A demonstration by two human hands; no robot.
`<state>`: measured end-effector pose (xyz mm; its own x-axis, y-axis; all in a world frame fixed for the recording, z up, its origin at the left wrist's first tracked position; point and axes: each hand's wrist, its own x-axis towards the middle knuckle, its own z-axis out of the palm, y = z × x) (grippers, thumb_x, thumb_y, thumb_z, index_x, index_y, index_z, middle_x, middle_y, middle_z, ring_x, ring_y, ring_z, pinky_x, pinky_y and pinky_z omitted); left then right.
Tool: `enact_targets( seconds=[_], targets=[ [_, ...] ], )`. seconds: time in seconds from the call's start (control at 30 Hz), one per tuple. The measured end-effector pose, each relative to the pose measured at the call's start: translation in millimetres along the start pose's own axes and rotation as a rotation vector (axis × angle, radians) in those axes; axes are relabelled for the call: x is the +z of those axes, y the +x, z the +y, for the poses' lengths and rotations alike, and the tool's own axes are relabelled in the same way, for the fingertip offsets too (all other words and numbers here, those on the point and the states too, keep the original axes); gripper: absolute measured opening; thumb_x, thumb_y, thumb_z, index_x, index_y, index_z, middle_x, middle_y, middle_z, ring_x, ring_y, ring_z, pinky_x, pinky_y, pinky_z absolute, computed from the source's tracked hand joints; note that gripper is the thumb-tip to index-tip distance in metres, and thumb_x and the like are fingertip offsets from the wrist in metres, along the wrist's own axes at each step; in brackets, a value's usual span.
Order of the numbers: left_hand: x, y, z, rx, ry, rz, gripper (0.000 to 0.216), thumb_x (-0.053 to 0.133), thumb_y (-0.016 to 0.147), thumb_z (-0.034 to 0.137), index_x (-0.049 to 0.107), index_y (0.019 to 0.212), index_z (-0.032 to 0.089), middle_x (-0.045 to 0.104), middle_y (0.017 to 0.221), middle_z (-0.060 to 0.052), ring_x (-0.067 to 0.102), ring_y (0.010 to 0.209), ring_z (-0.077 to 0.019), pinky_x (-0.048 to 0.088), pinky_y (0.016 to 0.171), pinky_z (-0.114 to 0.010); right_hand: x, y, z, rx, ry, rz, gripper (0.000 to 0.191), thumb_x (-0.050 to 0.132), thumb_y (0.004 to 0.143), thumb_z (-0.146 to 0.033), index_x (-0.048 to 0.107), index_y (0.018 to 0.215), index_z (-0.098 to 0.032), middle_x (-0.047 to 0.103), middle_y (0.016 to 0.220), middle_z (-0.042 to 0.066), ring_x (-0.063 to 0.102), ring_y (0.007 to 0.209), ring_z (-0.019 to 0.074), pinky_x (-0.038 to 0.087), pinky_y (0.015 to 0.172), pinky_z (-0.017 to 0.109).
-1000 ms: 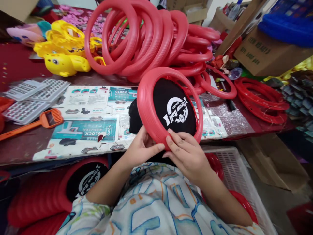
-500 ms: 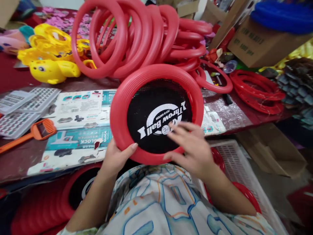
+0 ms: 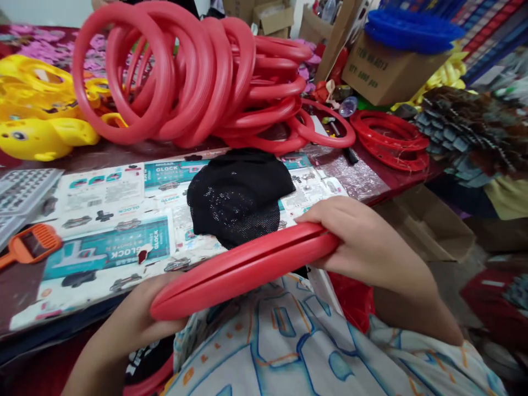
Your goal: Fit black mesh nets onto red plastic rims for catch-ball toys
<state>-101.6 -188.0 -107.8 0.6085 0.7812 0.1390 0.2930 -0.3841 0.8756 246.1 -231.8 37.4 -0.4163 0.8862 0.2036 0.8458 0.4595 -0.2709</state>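
A red ring disc (image 3: 243, 269) is held edge-on in front of my body, with a dark seam along its rim. My left hand (image 3: 144, 308) wraps round its left end and my right hand (image 3: 350, 242) grips its right end, thumb on top. The disc's flat faces are turned out of sight. Just beyond it lies a heap of black mesh fabric (image 3: 243, 190) on a printed cardboard sheet (image 3: 103, 198).
Several red rings (image 3: 198, 82) are piled at the back of the table. Yellow toy parts (image 3: 41, 132) and an orange scoop (image 3: 35, 245) lie left. Thin red hoops (image 3: 391, 143), a carton (image 3: 375, 69) and grey-blue pieces (image 3: 454, 121) stand right. Below sits an open box (image 3: 429, 220).
The disc has turned from showing its printed black mesh face to edge-on. My right hand has moved from over the mesh to its rim. The black fabric heap now shows; the view has shifted right.
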Motion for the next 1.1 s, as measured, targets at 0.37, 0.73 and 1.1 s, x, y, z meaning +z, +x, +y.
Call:
enact_targets(
  seconds=[0.37,0.73,1.1],
  targets=[
    [22,-25,-32,-0.095,-0.149,-0.137,0.044,0.077,0.072,0.028,0.071,0.114,0.039,0.073,0.12,-0.002,0.069,0.112,-0.033,0.057,0.097,-0.044,57,-26,-13,0.024,0.12,-0.106,0.011,0.055,0.078,-0.011,0.064,0.084,-0.015,0.06,0.08,0.006,0.051,0.075,0.018,0.039,0.07,0.03],
    [-5,-5,45,0.152,0.195,-0.193,0.074,0.077,0.079,0.036,0.047,0.146,0.03,0.063,0.137,-0.004,0.061,0.125,-0.0233,0.037,0.116,-0.03,66,-26,-21,-0.007,-0.01,-0.074,0.01,0.055,0.081,-0.015,0.065,0.08,-0.014,0.059,0.075,0.008,0.053,0.072,0.0218,0.04,0.066,0.036],
    [12,47,101,0.179,0.456,-0.334,0.046,0.047,0.098,0.048,0.059,0.123,0.011,0.073,0.11,-0.011,0.07,0.088,-0.0252,0.053,0.071,-0.036,64,-13,-22,-0.026,-0.081,-0.087,0.004,0.059,0.079,-0.019,0.063,0.081,-0.018,0.061,0.074,0.005,0.055,0.071,0.0214,0.039,0.064,0.035]
  ],
)
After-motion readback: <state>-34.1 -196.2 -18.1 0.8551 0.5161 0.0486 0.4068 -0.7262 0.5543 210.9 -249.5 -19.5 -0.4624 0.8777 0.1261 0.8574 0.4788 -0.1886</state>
